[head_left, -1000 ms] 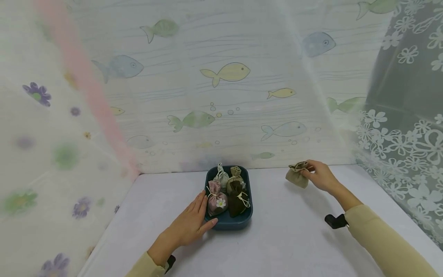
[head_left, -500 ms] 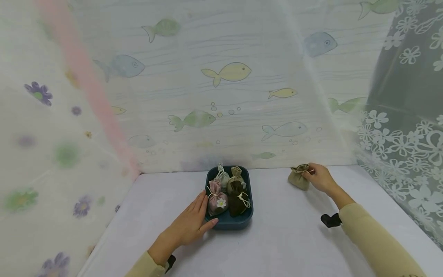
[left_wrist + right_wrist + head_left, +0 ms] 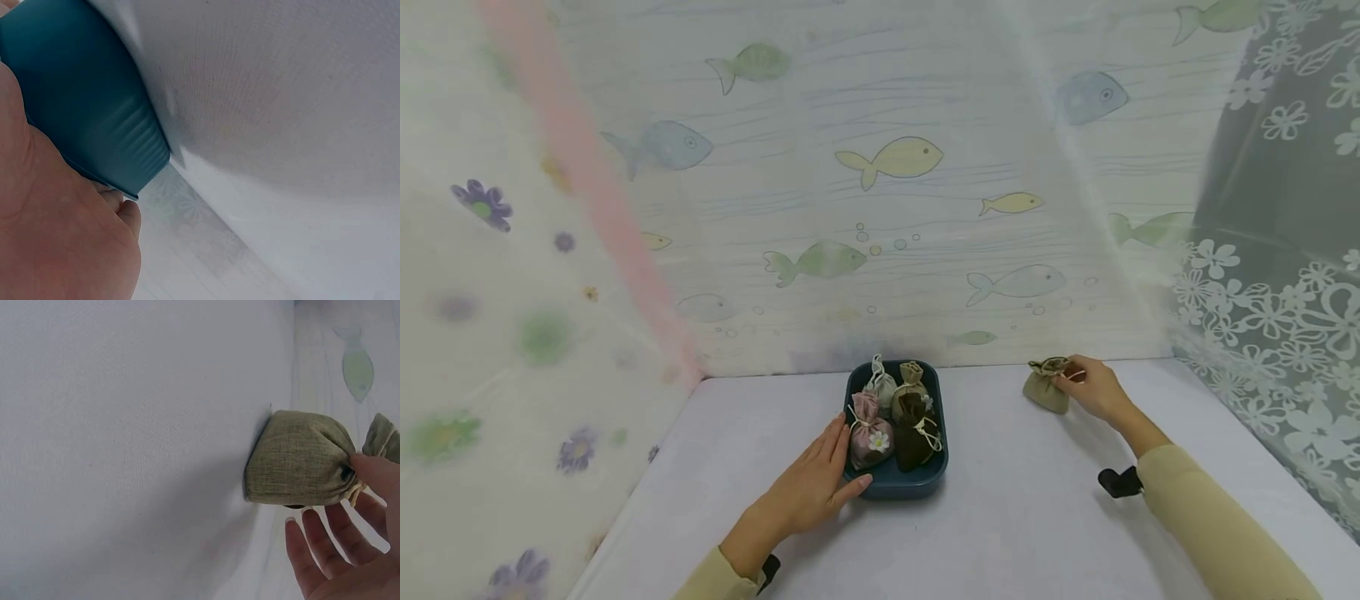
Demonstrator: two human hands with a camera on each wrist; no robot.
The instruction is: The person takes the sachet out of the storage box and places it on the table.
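At the neck, my right hand [image 3: 1097, 389] pinches an olive-green drawstring pouch [image 3: 1045, 395] between thumb and fingers. The pouch stands with its base on the white table at the back right; in the right wrist view its pouch body [image 3: 297, 459] bulges below the gathered neck, other fingers spread apart. My left hand [image 3: 808, 483] lies along the left side of a dark blue tray [image 3: 904, 488], fingers straight, thumb at the front rim. Inside sit a pink pouch [image 3: 867, 446] with a white flower, a dark brown pouch [image 3: 912, 450], a pale grey pouch [image 3: 881, 387] and a beige pouch [image 3: 907, 400].
A white cloth covers the table [image 3: 992, 517]. Behind it hangs a curtain [image 3: 887, 217] printed with fish, close to the table's back edge. Flowered sheeting [image 3: 527, 375] hangs at the left and lace sheeting [image 3: 1285, 333] at the right.
My right hand has moved slightly down and rightward with the olive-green pouch, then stayed nearly still over the last half second. My left hand and the tray have not moved.
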